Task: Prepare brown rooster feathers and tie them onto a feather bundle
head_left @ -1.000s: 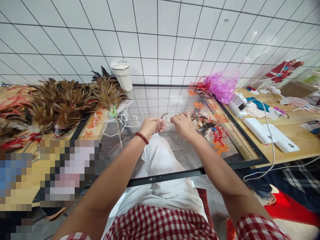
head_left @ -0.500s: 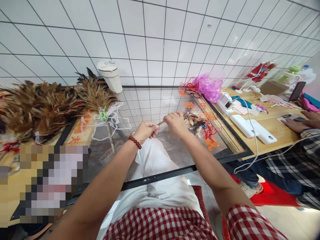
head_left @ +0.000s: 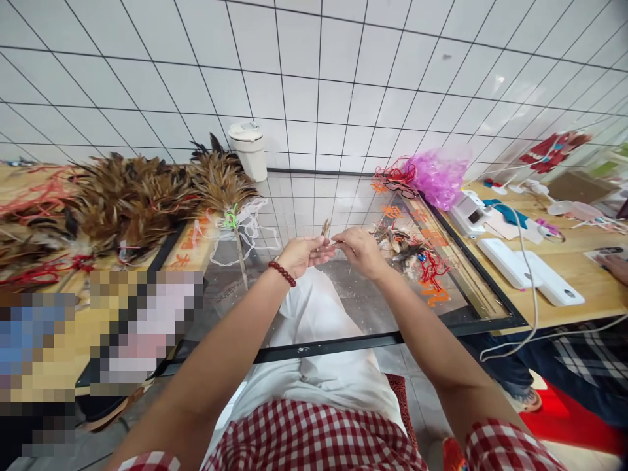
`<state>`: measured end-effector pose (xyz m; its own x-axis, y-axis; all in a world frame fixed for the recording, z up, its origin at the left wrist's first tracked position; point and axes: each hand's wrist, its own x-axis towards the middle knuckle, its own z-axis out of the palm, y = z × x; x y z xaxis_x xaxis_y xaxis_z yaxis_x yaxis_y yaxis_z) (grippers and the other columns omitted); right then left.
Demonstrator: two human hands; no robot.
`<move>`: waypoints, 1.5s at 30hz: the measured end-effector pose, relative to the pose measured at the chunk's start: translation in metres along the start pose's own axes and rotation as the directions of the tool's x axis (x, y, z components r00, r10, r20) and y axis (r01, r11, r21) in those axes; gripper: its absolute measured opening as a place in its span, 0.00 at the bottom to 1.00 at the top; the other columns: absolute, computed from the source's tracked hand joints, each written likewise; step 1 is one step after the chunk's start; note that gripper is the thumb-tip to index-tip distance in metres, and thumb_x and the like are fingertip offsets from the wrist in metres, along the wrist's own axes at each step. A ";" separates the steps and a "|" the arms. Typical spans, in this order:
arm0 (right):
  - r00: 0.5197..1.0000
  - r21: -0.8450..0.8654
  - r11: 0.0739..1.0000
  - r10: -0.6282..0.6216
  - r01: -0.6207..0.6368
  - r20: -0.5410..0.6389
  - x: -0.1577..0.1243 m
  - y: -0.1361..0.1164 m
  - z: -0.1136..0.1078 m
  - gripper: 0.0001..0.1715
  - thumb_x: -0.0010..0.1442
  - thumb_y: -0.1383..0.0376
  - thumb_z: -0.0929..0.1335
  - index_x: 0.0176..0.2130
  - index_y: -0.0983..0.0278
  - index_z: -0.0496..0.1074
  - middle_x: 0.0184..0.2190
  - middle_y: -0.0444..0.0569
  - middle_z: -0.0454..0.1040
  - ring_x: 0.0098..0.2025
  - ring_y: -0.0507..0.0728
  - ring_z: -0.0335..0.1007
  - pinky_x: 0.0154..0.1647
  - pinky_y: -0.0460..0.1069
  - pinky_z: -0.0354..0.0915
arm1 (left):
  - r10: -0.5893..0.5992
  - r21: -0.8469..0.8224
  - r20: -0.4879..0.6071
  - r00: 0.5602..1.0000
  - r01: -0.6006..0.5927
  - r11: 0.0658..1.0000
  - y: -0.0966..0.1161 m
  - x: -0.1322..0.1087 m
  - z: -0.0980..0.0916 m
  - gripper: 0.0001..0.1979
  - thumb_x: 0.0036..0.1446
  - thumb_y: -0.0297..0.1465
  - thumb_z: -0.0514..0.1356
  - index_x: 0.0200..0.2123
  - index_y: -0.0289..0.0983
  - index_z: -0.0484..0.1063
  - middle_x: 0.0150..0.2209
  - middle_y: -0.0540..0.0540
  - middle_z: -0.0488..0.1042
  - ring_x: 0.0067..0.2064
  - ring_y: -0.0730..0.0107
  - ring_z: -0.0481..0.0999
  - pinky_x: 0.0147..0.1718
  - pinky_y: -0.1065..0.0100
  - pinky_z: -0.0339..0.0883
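Note:
Over the glass tabletop, my left hand, with a dark red bead bracelet at the wrist, is closed on a small brown feather whose tip points up. Close beside it, my right hand pinches something thin and pale near the left fingertips; what exactly is too small to tell. Just right of that hand lies a loose pile of feathers mixed with red string. On the left, a feather bundle on a stick is bound with green and white ties.
Many brown feathers are heaped at the left. A white cup stands against the tiled wall. Back right are a pink plastic bag, white devices and a cable. A co-worker's hand rests at the far right.
The view has swung slightly left. The brown feather now stands up from my left fingers, where before both hands pinched a thin piece between them. My right hand has come closer to the left.

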<state>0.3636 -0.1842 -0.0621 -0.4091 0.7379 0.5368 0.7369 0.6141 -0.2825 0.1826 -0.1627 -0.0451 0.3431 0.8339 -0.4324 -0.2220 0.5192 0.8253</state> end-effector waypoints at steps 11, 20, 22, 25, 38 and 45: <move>0.999 -0.070 0.997 0.031 -0.028 0.037 0.000 -0.001 0.003 0.07 0.65 0.66 0.64 0.41 0.64 0.71 0.37 0.51 0.77 0.41 0.57 0.70 0.49 0.52 0.58 | 0.054 0.163 0.007 0.999 -0.054 0.985 -0.010 0.001 0.007 0.06 0.56 0.25 0.63 0.28 0.28 0.75 0.24 0.41 0.76 0.23 0.71 0.76 0.24 0.71 0.71; 0.869 0.563 0.681 0.472 -0.468 0.152 0.001 0.010 0.002 0.21 0.57 0.56 0.69 0.46 0.66 0.73 0.34 0.49 0.75 0.34 0.54 0.67 0.37 0.49 0.61 | 0.112 -0.001 0.051 0.992 -0.112 0.994 -0.012 0.004 0.006 0.07 0.57 0.24 0.61 0.27 0.29 0.74 0.20 0.48 0.70 0.19 0.81 0.68 0.17 0.78 0.59; 0.848 0.723 0.469 0.420 -0.507 0.323 0.000 0.010 0.003 0.19 0.56 0.52 0.69 0.39 0.64 0.75 0.33 0.46 0.74 0.30 0.50 0.64 0.32 0.47 0.59 | 0.085 -0.030 0.092 0.992 -0.082 0.996 -0.012 0.003 0.007 0.06 0.57 0.24 0.61 0.28 0.29 0.74 0.21 0.47 0.71 0.19 0.81 0.69 0.18 0.79 0.60; 0.846 0.820 0.313 0.415 -0.479 0.336 0.001 0.006 0.003 0.17 0.52 0.51 0.72 0.29 0.63 0.75 0.29 0.44 0.73 0.28 0.48 0.61 0.30 0.45 0.57 | 0.021 -0.021 0.149 0.989 -0.018 1.000 -0.013 0.000 0.009 0.07 0.58 0.24 0.61 0.28 0.29 0.74 0.21 0.46 0.73 0.20 0.79 0.71 0.18 0.78 0.61; 0.774 0.823 0.303 0.587 -0.481 0.236 0.004 0.002 0.002 0.18 0.43 0.52 0.76 0.27 0.63 0.77 0.22 0.42 0.69 0.25 0.48 0.55 0.28 0.46 0.54 | -0.121 0.055 0.240 0.963 0.111 0.992 -0.011 -0.003 0.006 0.05 0.56 0.25 0.63 0.30 0.28 0.77 0.23 0.43 0.76 0.21 0.78 0.74 0.22 0.78 0.69; 0.686 0.947 0.147 0.722 -0.286 0.095 0.008 0.009 -0.006 0.20 0.40 0.51 0.77 0.26 0.62 0.72 0.21 0.39 0.63 0.22 0.47 0.52 0.24 0.45 0.53 | -0.086 -0.053 0.165 0.983 0.095 0.994 -0.009 -0.002 0.007 0.07 0.59 0.22 0.59 0.30 0.28 0.76 0.25 0.42 0.76 0.24 0.76 0.76 0.22 0.77 0.69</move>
<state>0.3703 -0.1743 -0.0560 0.2000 0.9758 0.0886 -0.2847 0.1444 -0.9477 0.1902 -0.1707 -0.0491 0.5066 0.7441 -0.4356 -0.2364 0.6057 0.7598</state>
